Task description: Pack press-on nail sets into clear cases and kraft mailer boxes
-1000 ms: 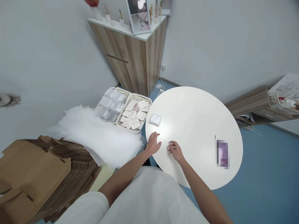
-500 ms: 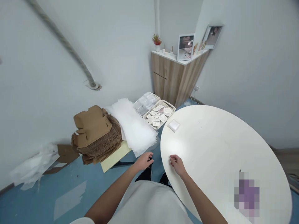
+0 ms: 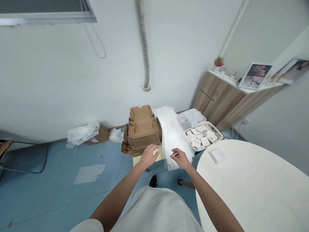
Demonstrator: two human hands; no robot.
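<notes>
My left hand (image 3: 149, 157) hovers with fingers apart at the near edge of a stack of flattened brown cardboard boxes (image 3: 143, 130). Nothing is in it. My right hand (image 3: 180, 158), also empty with thumb and fingers apart, is in front of a pile of white foam sheets (image 3: 172, 135). The boxes and the sheets lie side by side on a low pale yellow surface (image 3: 137, 160). Whether either hand touches anything I cannot tell. To the right of the sheets, a white basket (image 3: 218, 134) holds several small white cards, and a second basket (image 3: 204, 118) behind it holds clear plastic packets.
A round white table (image 3: 256, 187) fills the right side, with a small white packet (image 3: 217, 155) near its edge. Behind stands a wooden cabinet (image 3: 222, 100) with picture frames. Crumpled plastic (image 3: 83, 133) and cardboard lie by the wall. A metal-legged chair (image 3: 36, 172) is at far left.
My view has swung left, away from the round table. Both hands have moved from the table's edge to the box stack and foam sheets, and the fingers have spread.
</notes>
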